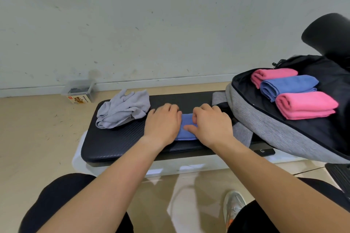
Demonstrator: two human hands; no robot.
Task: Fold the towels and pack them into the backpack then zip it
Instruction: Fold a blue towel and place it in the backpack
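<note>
both hands press flat on a blue towel lying on the black pad, with the backpack as the landmark just to the right of them. the left hand lies palm down over the towel's far-from-the-pack end, fingers together and extended, gripping nothing. the right hand covers the end nearer the pack, fingers curled a little and thumb laid across the cloth; whether it pinches a fold or only presses is not clear.

the towel looks thin, soft and light, already narrowed to a strip. it should crease easily but spring open if let go, so i judge it best taken at the folded edge with thumb under and fingers over, pinching all layers at once, then carried flat to the pack.

the pack lies open on its side, and on its dark lining rest three folded towels in a row: a pink one farthest, a second blue one in the middle, another pink one nearest. a grey towel sits crumpled on the pad, well away from the pack beyond the left hand, not yet folded.

most of the blue strip is hidden beneath the palms, so its layers cannot be counted. the pack's right side is cut off by the frame, and its zipper pull is not visible.
</note>
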